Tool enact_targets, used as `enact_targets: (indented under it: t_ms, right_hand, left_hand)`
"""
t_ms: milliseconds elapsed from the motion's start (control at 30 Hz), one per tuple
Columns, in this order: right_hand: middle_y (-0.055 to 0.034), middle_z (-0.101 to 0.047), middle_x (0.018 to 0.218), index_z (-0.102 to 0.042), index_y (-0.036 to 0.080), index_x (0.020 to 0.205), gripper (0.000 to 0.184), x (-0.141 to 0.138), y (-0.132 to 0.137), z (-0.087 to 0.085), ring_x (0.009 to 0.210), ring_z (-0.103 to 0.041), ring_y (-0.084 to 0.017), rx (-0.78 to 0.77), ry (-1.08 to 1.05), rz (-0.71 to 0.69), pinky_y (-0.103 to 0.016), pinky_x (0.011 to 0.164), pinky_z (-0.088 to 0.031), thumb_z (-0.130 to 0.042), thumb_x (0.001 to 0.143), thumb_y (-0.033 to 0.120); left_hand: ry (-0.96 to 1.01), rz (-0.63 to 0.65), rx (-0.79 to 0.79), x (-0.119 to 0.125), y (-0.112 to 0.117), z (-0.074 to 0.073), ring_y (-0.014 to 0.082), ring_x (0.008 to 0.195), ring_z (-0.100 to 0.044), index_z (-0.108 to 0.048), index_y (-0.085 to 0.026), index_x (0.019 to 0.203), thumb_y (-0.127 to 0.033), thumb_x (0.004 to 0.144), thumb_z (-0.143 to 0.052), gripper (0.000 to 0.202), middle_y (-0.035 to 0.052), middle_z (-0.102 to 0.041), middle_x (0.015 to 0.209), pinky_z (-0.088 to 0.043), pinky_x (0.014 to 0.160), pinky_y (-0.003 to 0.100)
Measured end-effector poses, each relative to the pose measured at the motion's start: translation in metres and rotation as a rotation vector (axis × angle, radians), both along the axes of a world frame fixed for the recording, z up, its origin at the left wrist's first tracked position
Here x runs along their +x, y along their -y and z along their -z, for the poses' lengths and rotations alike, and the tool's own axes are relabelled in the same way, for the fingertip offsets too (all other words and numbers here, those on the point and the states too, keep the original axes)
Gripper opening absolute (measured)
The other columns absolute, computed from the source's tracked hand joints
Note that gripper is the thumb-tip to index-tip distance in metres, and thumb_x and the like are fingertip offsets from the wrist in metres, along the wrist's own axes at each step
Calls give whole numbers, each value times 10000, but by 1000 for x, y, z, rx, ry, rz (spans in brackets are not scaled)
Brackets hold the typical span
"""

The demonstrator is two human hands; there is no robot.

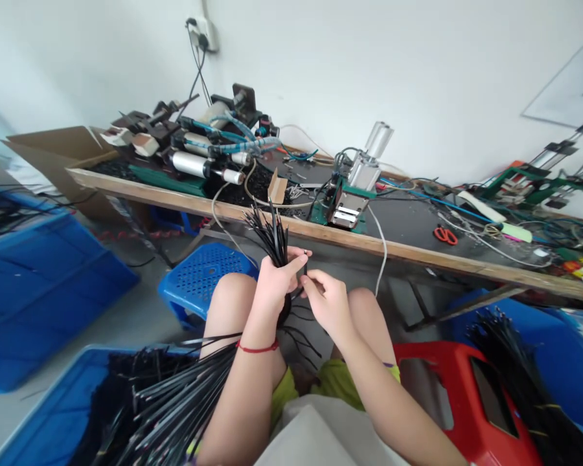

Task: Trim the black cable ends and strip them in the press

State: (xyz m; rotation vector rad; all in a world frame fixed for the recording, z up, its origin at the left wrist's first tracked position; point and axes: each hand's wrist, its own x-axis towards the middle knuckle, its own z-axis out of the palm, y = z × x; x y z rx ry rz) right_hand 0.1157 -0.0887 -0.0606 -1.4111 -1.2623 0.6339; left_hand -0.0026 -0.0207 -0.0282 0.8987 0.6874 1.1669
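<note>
My left hand is wrapped round a thick bundle of thin black cables above my lap. Their ends fan out over the hand, and the long tails run down past my wrist to the left. Between the left thumb and forefinger, a small cable end stands a little apart from the bundle. With thumb and fingers pinched, my right hand grips a single black cable just below those left fingertips. The exact tip of that cable is too small to make out.
A wooden-edged workbench crosses ahead, bearing a small press, pneumatic cylinders and orange-handled scissors. Left are a blue stool and a blue bin of cables. A red stool carries another cable bundle beside it.
</note>
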Motion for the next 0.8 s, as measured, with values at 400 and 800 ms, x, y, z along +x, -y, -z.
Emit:
enact_targets:
  t_ms: [400,800]
  right_hand:
    - [-50,-819,1059,-789,155,1176,320,41,-25,40,885,-802,-191,-298,3,129,-347,798,-701,-764,1136,472]
    - [-142,-756,1460,-769,197,1388,313,55,-37,20,1301,-756,-306,-498,382,45,-528,1126,-653,-724,1153,398]
  left_hand:
    - [63,-49,-18,0,-19,5,35,321,-241,-689,-205,867,-441,697,-1013,435,-167,-337,450,-174,381,182]
    - [118,8,-46,-8,-26,1,42,317,-256,-635,-218,788,-407,720,-897,330,-148,-349,455,-184,389,194]
